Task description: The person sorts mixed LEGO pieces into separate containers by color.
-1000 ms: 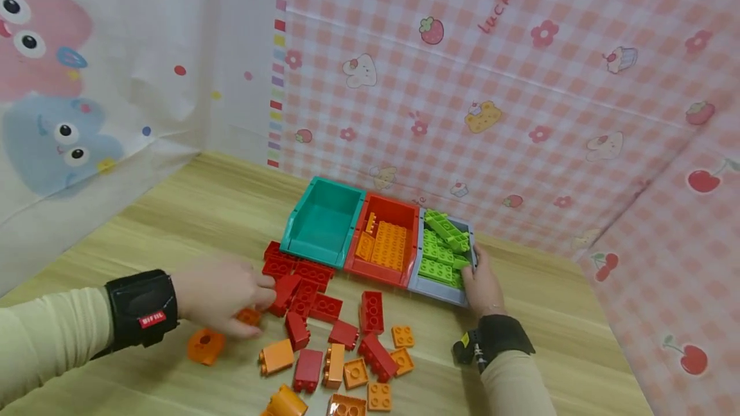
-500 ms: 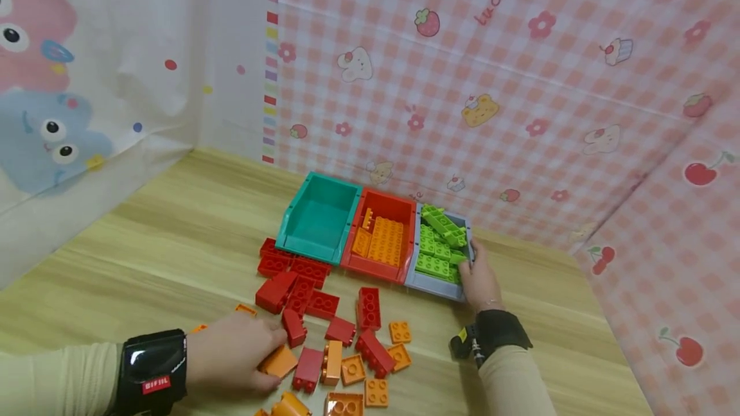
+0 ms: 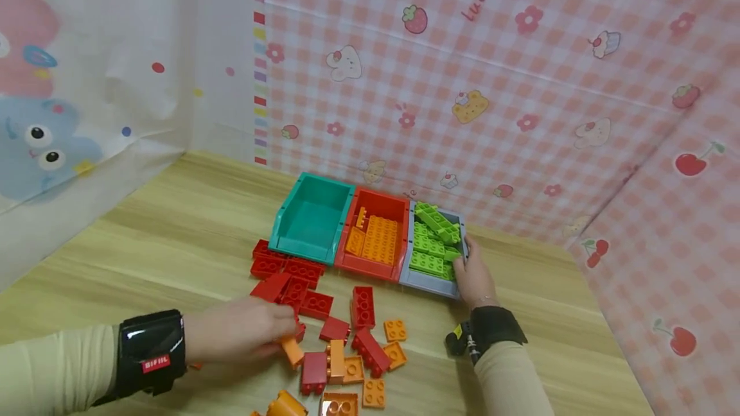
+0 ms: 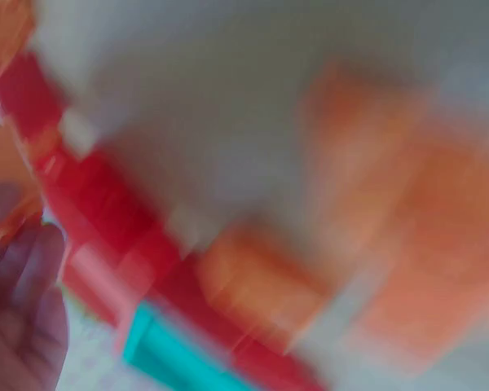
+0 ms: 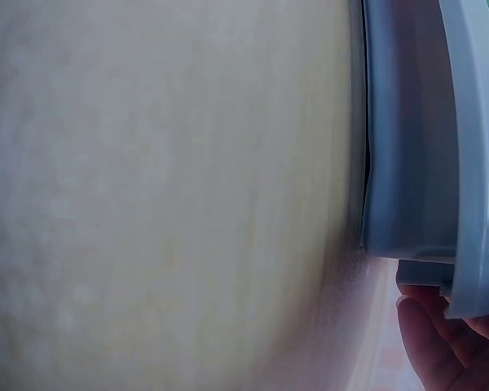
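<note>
In the head view my left hand (image 3: 245,329) pinches an orange building brick (image 3: 292,352) above the loose pile. The left wrist view is blurred; the fingers (image 4: 28,277) there hold something orange at the left edge. My right hand (image 3: 476,276) grips the right side wall of a grey bin (image 3: 429,282), which holds several lime-green bricks (image 3: 429,242). In the right wrist view, fingers curl at the grey bin's (image 5: 416,163) rim. Around the left hand lie red bricks (image 3: 314,372) and an upright orange brick (image 3: 335,361).
Left of the grey bin stand a red bin (image 3: 370,268) with orange bricks and a bare teal bin (image 3: 306,250). More red bricks (image 3: 268,266) lie before the teal bin. A rounded orange piece (image 3: 287,404) is near the front. Printed cloth (image 3: 462,69) walls the table.
The left hand has moved right and forward from the left-side orange pieces, and now lifts an orange brick. My right hand keeps its grip on the grey bin. The head view has shifted slightly.
</note>
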Demonstrator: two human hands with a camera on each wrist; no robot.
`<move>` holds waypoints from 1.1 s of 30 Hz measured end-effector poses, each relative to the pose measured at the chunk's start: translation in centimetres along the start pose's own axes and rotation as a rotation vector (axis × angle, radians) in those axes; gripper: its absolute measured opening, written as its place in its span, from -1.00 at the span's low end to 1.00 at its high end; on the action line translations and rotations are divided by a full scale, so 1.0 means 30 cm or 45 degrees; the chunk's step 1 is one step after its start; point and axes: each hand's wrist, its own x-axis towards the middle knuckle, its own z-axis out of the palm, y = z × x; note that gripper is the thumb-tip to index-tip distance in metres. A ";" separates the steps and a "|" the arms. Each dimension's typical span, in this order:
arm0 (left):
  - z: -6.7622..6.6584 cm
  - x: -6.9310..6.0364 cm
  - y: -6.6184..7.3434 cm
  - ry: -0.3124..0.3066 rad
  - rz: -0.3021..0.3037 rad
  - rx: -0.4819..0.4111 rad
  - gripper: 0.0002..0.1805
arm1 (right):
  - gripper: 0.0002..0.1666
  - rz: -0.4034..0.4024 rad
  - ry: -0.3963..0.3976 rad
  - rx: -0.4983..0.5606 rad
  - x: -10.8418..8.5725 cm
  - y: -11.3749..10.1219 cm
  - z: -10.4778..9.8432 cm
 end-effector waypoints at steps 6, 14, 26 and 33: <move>-0.156 0.259 -0.082 0.302 -0.286 0.200 -0.81 | -0.31 0.014 0.008 -0.010 0.002 -0.001 -0.001; -0.088 0.603 -0.264 0.176 -0.812 0.419 -0.78 | -0.32 -0.005 -0.004 0.008 -0.018 0.006 0.038; -0.045 0.629 -0.341 0.219 -0.790 0.480 -0.81 | -0.30 -0.027 0.010 0.010 0.000 -0.019 0.020; -0.027 0.645 -0.342 -0.025 -0.594 0.398 -0.64 | -0.31 0.004 0.018 0.017 -0.005 0.008 0.008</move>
